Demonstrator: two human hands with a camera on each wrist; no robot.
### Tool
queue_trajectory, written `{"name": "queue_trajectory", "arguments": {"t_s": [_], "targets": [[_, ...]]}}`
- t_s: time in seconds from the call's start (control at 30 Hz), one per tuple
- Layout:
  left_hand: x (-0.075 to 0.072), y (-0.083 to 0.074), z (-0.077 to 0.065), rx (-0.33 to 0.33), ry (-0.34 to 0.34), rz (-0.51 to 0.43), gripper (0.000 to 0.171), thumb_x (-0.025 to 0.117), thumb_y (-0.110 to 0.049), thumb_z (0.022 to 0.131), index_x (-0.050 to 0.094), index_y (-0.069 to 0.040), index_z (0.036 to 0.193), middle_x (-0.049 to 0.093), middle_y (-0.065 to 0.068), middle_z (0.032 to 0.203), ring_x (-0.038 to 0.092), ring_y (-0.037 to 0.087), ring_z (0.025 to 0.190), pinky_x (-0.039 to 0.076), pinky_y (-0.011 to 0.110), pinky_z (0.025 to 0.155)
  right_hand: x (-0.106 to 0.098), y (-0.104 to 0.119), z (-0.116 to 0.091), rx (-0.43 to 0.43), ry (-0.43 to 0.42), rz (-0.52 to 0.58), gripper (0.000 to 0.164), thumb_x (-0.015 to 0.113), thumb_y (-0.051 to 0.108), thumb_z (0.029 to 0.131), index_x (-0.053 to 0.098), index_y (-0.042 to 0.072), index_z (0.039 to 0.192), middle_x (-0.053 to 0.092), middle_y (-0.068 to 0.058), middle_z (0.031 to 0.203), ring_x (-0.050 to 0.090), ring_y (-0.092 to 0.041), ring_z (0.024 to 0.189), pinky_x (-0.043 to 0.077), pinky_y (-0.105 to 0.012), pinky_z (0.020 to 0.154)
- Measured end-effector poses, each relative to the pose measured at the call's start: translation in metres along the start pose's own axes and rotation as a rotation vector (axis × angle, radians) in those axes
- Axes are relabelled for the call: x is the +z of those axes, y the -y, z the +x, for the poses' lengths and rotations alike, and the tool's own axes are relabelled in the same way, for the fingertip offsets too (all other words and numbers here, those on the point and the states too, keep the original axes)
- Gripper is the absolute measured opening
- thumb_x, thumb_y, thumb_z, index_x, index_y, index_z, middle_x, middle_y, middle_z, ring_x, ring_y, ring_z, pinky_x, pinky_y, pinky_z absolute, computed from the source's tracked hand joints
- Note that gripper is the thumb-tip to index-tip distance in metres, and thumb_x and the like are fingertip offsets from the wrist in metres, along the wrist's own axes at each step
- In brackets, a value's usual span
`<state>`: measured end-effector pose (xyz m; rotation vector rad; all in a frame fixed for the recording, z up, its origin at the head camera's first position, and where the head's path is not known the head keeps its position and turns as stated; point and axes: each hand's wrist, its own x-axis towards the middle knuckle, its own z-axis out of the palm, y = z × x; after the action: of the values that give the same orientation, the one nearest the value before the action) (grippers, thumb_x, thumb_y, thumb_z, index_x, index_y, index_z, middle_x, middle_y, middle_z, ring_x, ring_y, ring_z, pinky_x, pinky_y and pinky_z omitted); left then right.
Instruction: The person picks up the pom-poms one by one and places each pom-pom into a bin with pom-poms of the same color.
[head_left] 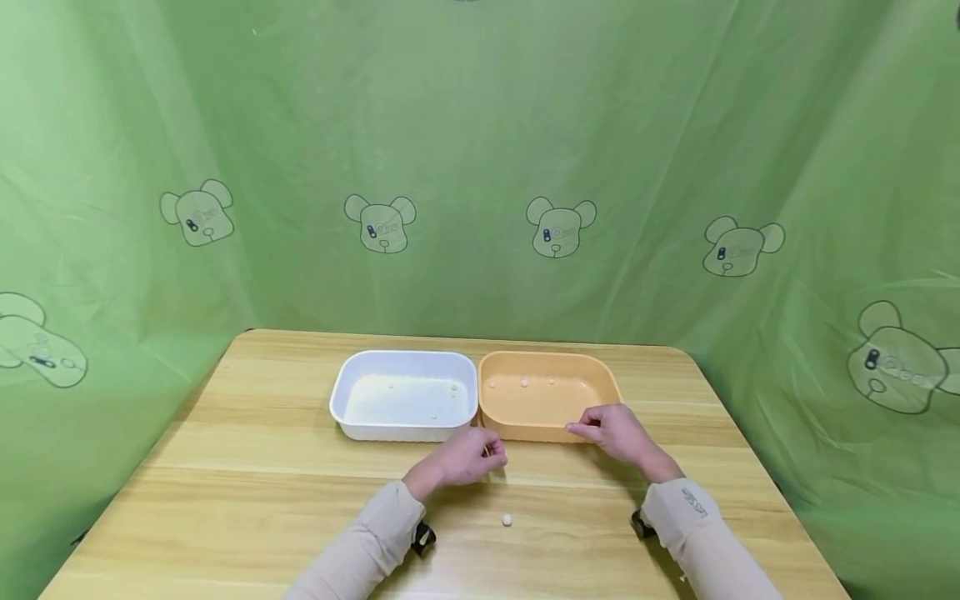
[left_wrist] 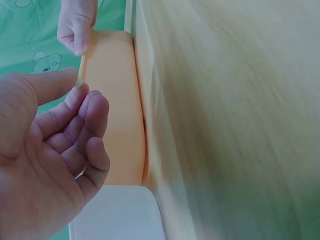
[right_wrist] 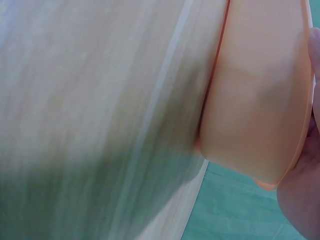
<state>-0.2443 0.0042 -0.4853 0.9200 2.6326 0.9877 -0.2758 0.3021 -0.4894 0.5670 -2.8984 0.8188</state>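
Observation:
My left hand (head_left: pixel 467 457) pinches a small pale ball (left_wrist: pixel 78 83) between thumb and forefinger, with the other fingers loosely curled. It is in front of where the two tubs meet. The white tub (head_left: pixel 405 433) is on the left, with several tiny yellowish balls (head_left: pixel 453 388) on its floor. Beside it, the orange tub (head_left: pixel 525 433) contains a few whitish balls (head_left: pixel 524 382). At the orange tub's near right side, my right hand (head_left: pixel 617 429) holds the rim with thumb and fingers; its fingertips are mostly hidden in the right wrist view.
A larger white ball (head_left: pixel 507 520) lies on the wooden table (head_left: pixel 247 467), between my forearms. Green curtain (head_left: pixel 465 125) with printed bear heads hangs behind the table and along both sides. Black wrist devices (head_left: pixel 423 538) are under the sleeves.

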Motion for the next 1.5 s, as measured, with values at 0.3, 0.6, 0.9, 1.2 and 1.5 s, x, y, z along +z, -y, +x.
{"name": "queue_trajectory", "arguments": {"t_s": [0.3,0.6,0.9,1.2,1.5], "targets": [[-0.003,0.000,0.002,-0.005,-0.006,0.017,0.009,0.062,-0.022,0.092,0.062,-0.017,0.084,0.057,-0.012,0.077,0.051,0.003,0.065,0.045,0.019,0.062,-0.001,0.000,0.000,0.013,0.009,0.001,0.035,0.066,0.045,0.085,0.065,0.016,0.067,0.056,0.010,0.059,0.045,-0.007,0.055,0.039,-0.023,0.052],[-0.011,-0.002,0.004,-0.002,-0.065,-0.011,0.008,0.063,-0.019,0.092,0.063,-0.015,0.085,0.058,-0.012,0.077,0.053,0.003,0.070,0.046,0.020,0.067,-0.002,0.001,0.000,0.021,0.021,0.003,0.035,0.066,0.046,0.085,0.066,0.016,0.068,0.055,0.011,0.060,0.045,-0.008,0.055,0.039,-0.023,0.052],[-0.020,-0.006,0.010,-0.019,-0.083,-0.052,0.007,0.062,-0.017,0.092,0.063,-0.014,0.085,0.058,-0.010,0.077,0.054,0.005,0.071,0.047,0.020,0.068,-0.001,0.001,-0.001,0.017,0.008,0.004,0.035,0.067,0.045,0.085,0.066,0.015,0.067,0.055,0.010,0.059,0.045,-0.008,0.055,0.039,-0.023,0.051],[-0.026,-0.004,0.026,-0.034,-0.140,-0.072,0.005,0.064,-0.014,0.090,0.064,-0.011,0.087,0.059,-0.006,0.076,0.054,0.007,0.070,0.047,0.021,0.067,0.000,0.000,-0.001,0.008,0.006,0.010,0.035,0.066,0.045,0.085,0.065,0.016,0.067,0.054,0.010,0.059,0.044,-0.007,0.055,0.038,-0.023,0.051],[-0.033,-0.001,0.037,-0.068,-0.145,-0.110,0.005,0.063,-0.010,0.090,0.062,-0.005,0.091,0.059,-0.003,0.079,0.055,0.009,0.074,0.048,0.020,0.068,0.000,-0.003,-0.001,-0.002,0.007,0.002,0.037,0.065,0.047,0.085,0.065,0.016,0.067,0.057,0.008,0.060,0.045,-0.007,0.054,0.039,-0.023,0.052]]}}
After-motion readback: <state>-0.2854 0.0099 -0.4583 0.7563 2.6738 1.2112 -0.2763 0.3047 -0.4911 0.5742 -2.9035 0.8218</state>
